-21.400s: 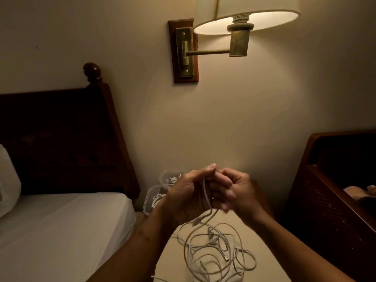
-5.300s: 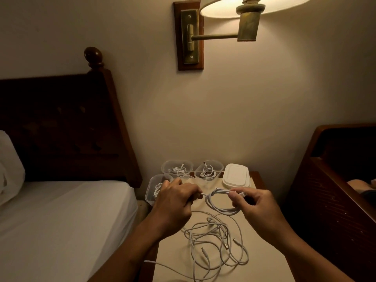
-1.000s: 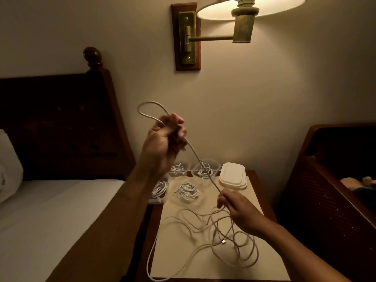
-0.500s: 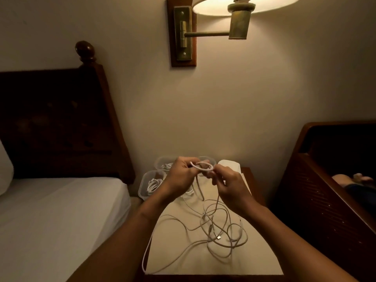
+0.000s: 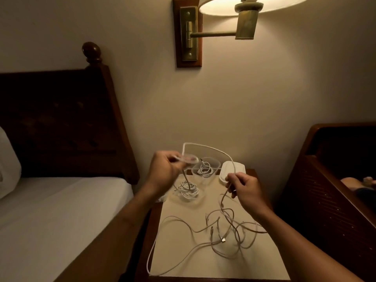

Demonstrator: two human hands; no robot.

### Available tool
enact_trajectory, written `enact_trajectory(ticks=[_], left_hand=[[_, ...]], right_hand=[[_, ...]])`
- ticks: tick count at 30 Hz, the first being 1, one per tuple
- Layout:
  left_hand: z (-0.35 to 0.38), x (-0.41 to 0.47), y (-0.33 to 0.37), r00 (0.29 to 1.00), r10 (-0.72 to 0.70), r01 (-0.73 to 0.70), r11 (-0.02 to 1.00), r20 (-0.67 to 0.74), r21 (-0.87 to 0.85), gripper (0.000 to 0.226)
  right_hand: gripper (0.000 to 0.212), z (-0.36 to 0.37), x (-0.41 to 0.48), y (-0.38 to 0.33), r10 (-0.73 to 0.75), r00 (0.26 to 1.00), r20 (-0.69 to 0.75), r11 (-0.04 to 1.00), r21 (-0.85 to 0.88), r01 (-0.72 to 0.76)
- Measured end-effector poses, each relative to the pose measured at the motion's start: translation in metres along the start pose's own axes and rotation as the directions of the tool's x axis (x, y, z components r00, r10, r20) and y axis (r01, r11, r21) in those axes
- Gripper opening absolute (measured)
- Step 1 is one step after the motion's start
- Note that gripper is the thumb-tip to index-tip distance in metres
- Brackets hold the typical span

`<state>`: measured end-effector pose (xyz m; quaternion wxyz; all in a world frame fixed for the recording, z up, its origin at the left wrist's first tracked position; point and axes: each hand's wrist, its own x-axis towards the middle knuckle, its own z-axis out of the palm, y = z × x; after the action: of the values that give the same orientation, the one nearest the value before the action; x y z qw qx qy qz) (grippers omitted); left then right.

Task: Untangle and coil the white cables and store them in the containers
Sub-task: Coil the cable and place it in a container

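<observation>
A white cable [image 5: 211, 148] arches in the air between my hands above the nightstand. My left hand [image 5: 165, 173] pinches a small coiled loop of it at the left. My right hand [image 5: 243, 189] grips the same cable further along; from there it drops into a loose tangle of white cables [image 5: 225, 233] on the cream tabletop. A clear container [image 5: 206, 169] at the back holds a coiled cable. Another coiled cable [image 5: 188, 190] lies in a clear container in front of it, below my left hand.
A stack of white lids [image 5: 233, 171] sits at the back right of the nightstand [image 5: 262, 267]. One cable end hangs over the table's left edge. A bed [image 5: 50, 216] is at the left, a dark wooden frame [image 5: 325, 190] at the right, a wall lamp [image 5: 244, 15] overhead.
My hands have moved apart: the right hand has slid down the cable to the right, drawing out an arch. The left hand still holds the small loop.
</observation>
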<state>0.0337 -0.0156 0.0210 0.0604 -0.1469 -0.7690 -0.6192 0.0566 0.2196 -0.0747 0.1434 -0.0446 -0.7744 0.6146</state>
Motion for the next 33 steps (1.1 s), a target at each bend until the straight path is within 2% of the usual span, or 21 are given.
enact_trajectory(ticks=[2, 4, 8, 11, 13, 14, 16, 18, 21, 23, 25, 26, 27, 29, 33], left_hand=[[0.018, -0.008, -0.034, 0.995, -0.062, 0.052, 0.991, 0.081, 0.121, 0.019], [0.036, -0.012, -0.057, 0.991, -0.083, 0.060, 0.976, 0.103, 0.211, 0.018], [0.061, -0.015, -0.066, 0.981, -0.086, 0.052, 0.981, 0.177, 0.187, 0.009], [0.068, -0.015, -0.066, 0.970, -0.110, 0.060, 0.973, 0.216, 0.223, 0.020], [0.065, -0.015, -0.060, 0.966, -0.120, 0.091, 0.987, 0.229, 0.131, 0.024], [0.061, -0.015, -0.056, 0.967, -0.143, 0.136, 0.990, 0.209, 0.047, 0.023], [0.050, -0.013, -0.049, 0.954, -0.238, 0.261, 0.959, 0.185, -0.113, 0.024], [0.037, -0.011, -0.048, 0.926, -0.287, 0.333, 0.927, 0.244, -0.175, 0.029], [0.026, -0.016, -0.049, 0.893, -0.298, 0.355, 0.927, 0.338, -0.119, 0.031], [0.021, -0.023, -0.047, 0.868, -0.316, 0.367, 0.928, 0.382, -0.067, 0.032], [0.017, -0.029, -0.044, 0.825, -0.321, 0.358, 0.934, 0.464, 0.010, 0.033], [0.017, -0.033, -0.043, 0.801, -0.325, 0.352, 0.935, 0.503, 0.043, 0.032], [0.016, -0.036, -0.043, 0.782, -0.326, 0.353, 0.934, 0.531, 0.054, 0.032], [0.017, -0.043, -0.046, 0.761, -0.324, 0.372, 0.928, 0.563, 0.031, 0.031], [0.019, -0.053, -0.059, 0.748, -0.384, 0.452, 0.892, 0.541, 0.008, 0.028]], right_hand=[[0.026, 0.005, 0.003, -0.012, -0.013, 1.000, -0.024, 0.998, 0.058, 0.014], [0.027, 0.010, 0.005, -0.022, -0.033, 0.999, -0.020, 0.997, 0.073, 0.034], [0.028, 0.014, 0.007, -0.037, 0.002, 1.000, 0.023, 0.989, 0.148, -0.006], [0.028, 0.014, 0.009, -0.050, 0.061, 0.996, 0.069, 0.960, 0.270, -0.078], [0.032, 0.013, 0.009, -0.055, 0.094, 0.992, 0.088, 0.950, 0.290, -0.116], [0.035, 0.012, 0.007, -0.056, 0.090, 0.994, 0.059, 0.965, 0.241, -0.102], [0.033, 0.010, -0.004, -0.054, -0.043, 0.997, -0.071, 0.998, -0.042, 0.041], [0.008, 0.009, -0.022, -0.053, -0.313, 0.935, -0.167, 0.922, -0.289, 0.257], [0.034, 0.010, -0.043, -0.052, -0.516, 0.847, -0.127, 0.807, -0.403, 0.431], [0.044, 0.009, -0.051, -0.050, -0.608, 0.794, -0.008, 0.664, -0.553, 0.503], [0.056, 0.007, -0.054, -0.045, -0.631, 0.757, 0.171, 0.451, -0.712, 0.537], [0.058, 0.006, -0.055, -0.041, -0.623, 0.741, 0.252, 0.369, -0.740, 0.562], [0.056, 0.005, -0.054, -0.035, -0.611, 0.726, 0.317, 0.330, -0.731, 0.597], [0.046, 0.002, -0.056, -0.023, -0.593, 0.711, 0.378, 0.378, -0.649, 0.661], [0.019, -0.008, -0.066, -0.014, -0.534, 0.786, 0.312, 0.591, -0.527, 0.611]])
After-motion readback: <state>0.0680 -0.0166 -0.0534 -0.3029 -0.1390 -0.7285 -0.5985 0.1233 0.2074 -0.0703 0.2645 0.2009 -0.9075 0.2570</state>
